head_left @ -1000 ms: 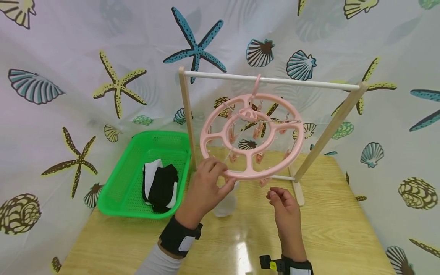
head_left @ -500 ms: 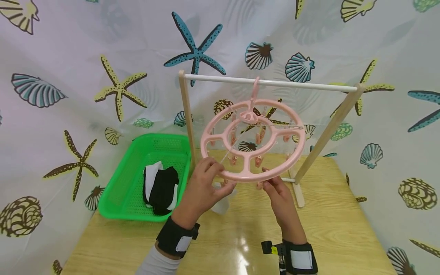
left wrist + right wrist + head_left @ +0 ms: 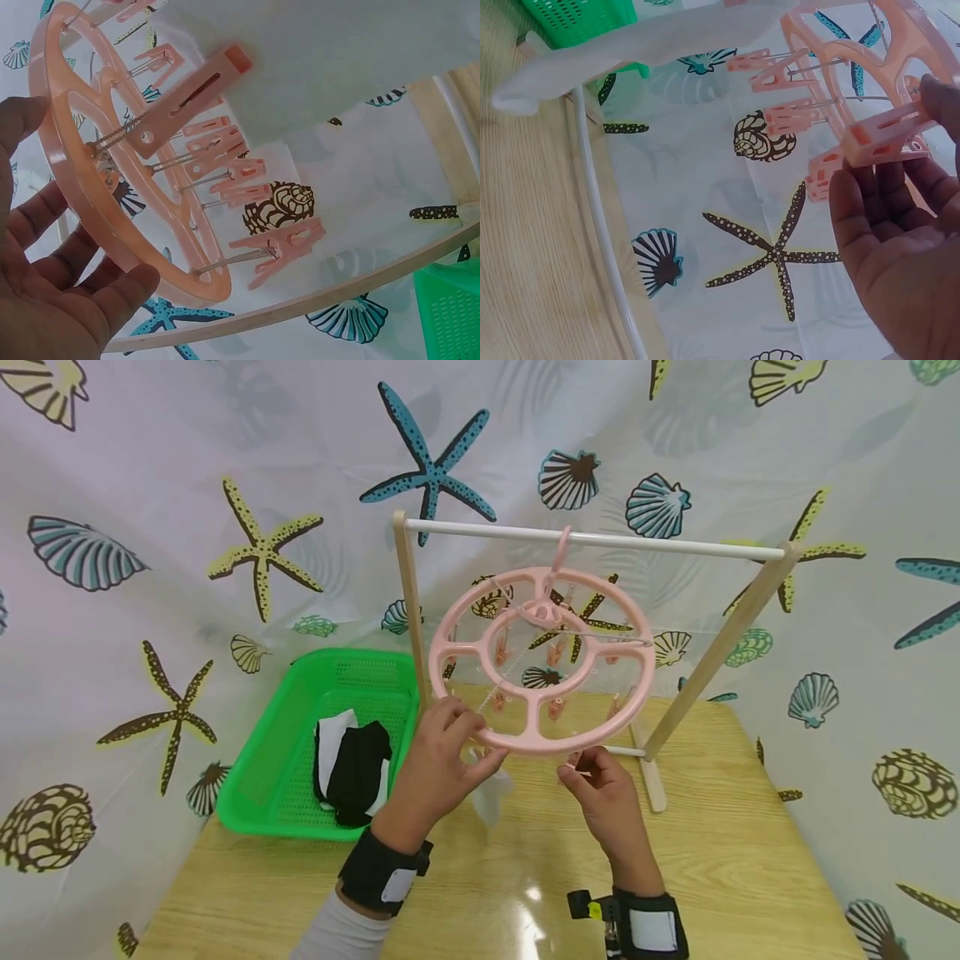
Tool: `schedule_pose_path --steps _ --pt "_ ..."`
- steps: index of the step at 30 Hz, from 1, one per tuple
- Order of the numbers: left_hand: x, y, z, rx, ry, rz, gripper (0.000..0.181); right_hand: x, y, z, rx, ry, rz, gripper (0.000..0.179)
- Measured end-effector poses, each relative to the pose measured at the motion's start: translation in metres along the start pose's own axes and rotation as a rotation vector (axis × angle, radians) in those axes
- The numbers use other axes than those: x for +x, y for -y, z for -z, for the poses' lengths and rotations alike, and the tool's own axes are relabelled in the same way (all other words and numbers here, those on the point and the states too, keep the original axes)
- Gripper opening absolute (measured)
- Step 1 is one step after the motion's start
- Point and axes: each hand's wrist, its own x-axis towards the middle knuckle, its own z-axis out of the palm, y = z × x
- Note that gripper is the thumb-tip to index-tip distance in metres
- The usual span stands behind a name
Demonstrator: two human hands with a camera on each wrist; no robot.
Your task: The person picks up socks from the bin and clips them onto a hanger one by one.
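A round pink clip hanger (image 3: 534, 744) hangs by its hook from a white rod (image 3: 667, 543), tilted toward me. My left hand (image 3: 438, 768) grips the front left of its rim, thumb and fingers on opposite sides in the left wrist view. Lower right of the rim, my right hand (image 3: 611, 797) pinches a pink clothespin (image 3: 885, 136) between thumb and fingers. Near the left hand, another clothespin (image 3: 187, 97) holds a long white sock-like cloth (image 3: 645, 49), which dangles below the ring. Several more clothespins (image 3: 289, 244) hang around the hanger on short links.
A green basket (image 3: 258, 760) stands on the left of the wooden table (image 3: 720, 860), with folded black (image 3: 358, 772) and white cloths inside. Wooden posts (image 3: 720, 652) of the rack flank the hanger. A patterned curtain (image 3: 480, 460) hangs behind.
My right hand has moved up and left to the hanger's front edge and now pinches a clothespin there. The left hand stays on the rim. The ring has shifted slightly left.
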Motion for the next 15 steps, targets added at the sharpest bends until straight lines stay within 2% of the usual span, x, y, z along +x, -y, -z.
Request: schedule_pose_path --steps 4,10,15 --pt "0.002 0.002 0.001 0.032 0.005 -0.003 0.032 -0.001 0.012 -0.004 -0.035 0.002 -0.016 0.013" --pt "0.006 0.004 0.002 0.039 0.011 -0.009 0.032 0.005 -0.009 -0.006 -0.130 -0.051 -0.072 0.009" --pt "0.007 0.005 0.003 0.039 0.028 -0.020 0.029 0.007 -0.017 -0.009 -0.074 -0.056 -0.101 0.016"
